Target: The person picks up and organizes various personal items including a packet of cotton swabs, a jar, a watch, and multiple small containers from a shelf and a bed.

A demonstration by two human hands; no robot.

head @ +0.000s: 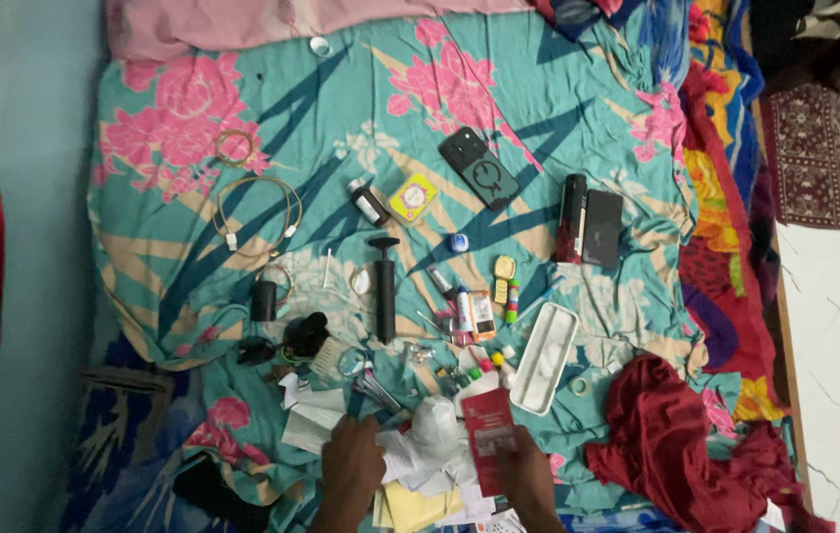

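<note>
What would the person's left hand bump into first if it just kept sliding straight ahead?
Likely the white papers just beyond the left hand, then the small metal tools; height above the bedsheet is unclear.

L hand (353,456) on papers (316,413) — R hand (524,472) holds red booklet (487,432)

Matt floral cloth bedsheet (558,118), glossy red paper booklet (487,434), crumpled maroon cloth (667,434)

Forearms cut off at bottom edge
</note>
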